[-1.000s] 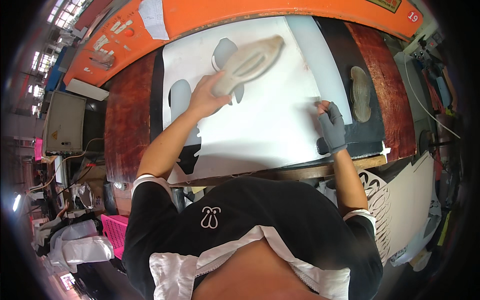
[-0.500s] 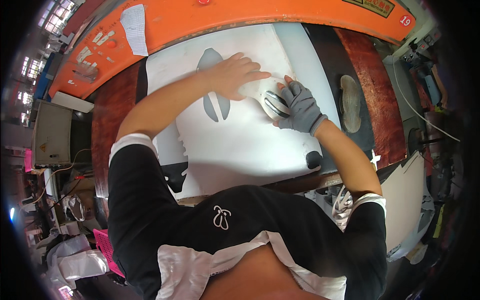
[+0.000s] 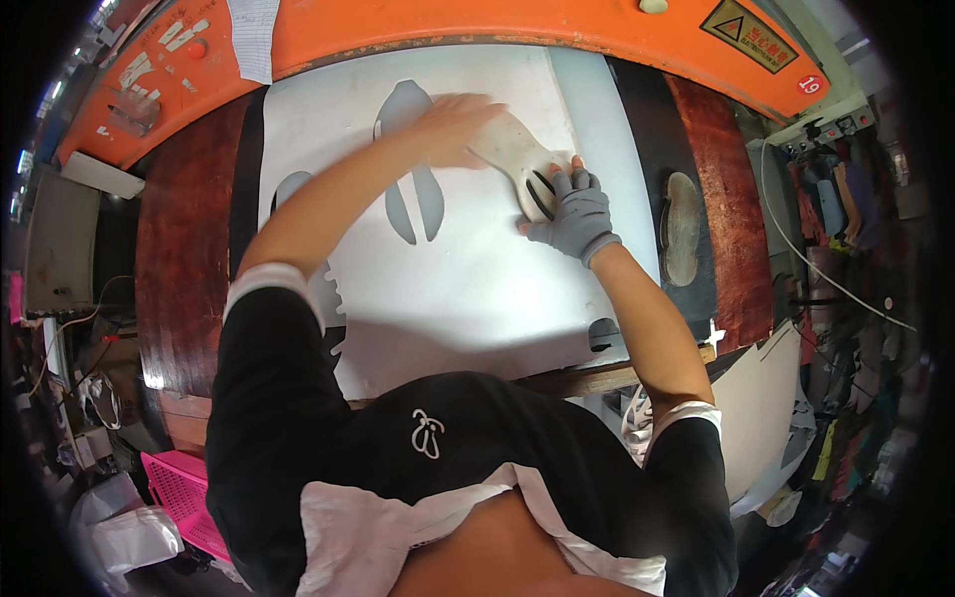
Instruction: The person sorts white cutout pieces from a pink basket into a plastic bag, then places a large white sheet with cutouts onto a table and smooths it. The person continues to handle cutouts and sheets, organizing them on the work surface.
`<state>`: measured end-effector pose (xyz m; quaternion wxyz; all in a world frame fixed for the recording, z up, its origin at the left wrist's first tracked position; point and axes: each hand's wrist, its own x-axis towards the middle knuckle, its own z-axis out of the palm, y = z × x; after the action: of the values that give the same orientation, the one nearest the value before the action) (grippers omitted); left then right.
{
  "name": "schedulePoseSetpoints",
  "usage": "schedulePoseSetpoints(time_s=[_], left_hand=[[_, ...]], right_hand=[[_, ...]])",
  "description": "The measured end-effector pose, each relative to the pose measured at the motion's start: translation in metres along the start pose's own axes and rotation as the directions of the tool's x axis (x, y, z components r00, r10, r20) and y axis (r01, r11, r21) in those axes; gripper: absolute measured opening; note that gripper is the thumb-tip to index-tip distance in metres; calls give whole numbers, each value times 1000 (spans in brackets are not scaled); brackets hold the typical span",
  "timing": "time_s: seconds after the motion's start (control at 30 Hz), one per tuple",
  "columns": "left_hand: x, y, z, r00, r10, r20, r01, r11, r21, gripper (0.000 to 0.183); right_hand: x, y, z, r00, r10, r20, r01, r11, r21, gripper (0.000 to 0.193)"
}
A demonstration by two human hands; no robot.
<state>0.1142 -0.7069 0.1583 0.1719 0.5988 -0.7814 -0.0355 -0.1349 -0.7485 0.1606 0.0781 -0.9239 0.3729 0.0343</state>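
Note:
My right hand point(image 3: 582, 214), in a grey fingerless glove, is closed around the lower end of an off-white, shoe-shaped cutting die point(image 3: 517, 159) with dark slots in it. The die is tilted over a white sheet point(image 3: 448, 289) on the work table. By the die's upper end is my bare left hand point(image 3: 460, 127), smeared by motion; whether it touches the die I cannot make out. Under and below that hand, shaped cut-outs point(image 3: 400, 204) in the sheet show a blue-grey surface.
An orange machine beam point(image 3: 428, 30) with a warning label spans the far side. Right of the sheet lies a worn, sole-shaped piece point(image 3: 680, 229) on a black strip. A pink basket point(image 3: 184, 497) stands low at the left, and a white cable point(image 3: 796, 234) hangs at the right.
My left hand has moved up slightly along the die's top end. The die stands more upright in my right hand, showing more of its length. The whole view has shifted a little.

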Motion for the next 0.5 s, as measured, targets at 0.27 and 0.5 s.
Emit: schedulePoseSetpoints(time_s=[0.27,0.5], left_hand=[[-155,74,35,938,-339,75,334,940,62,53],[-158,78,29,950,-308,53,306,951,32,47]], right_hand=[[3,-7,-13,1000,-19,6,18,996,85,88],[12,-28,-20,984,156,87,-147,425,893,56]])
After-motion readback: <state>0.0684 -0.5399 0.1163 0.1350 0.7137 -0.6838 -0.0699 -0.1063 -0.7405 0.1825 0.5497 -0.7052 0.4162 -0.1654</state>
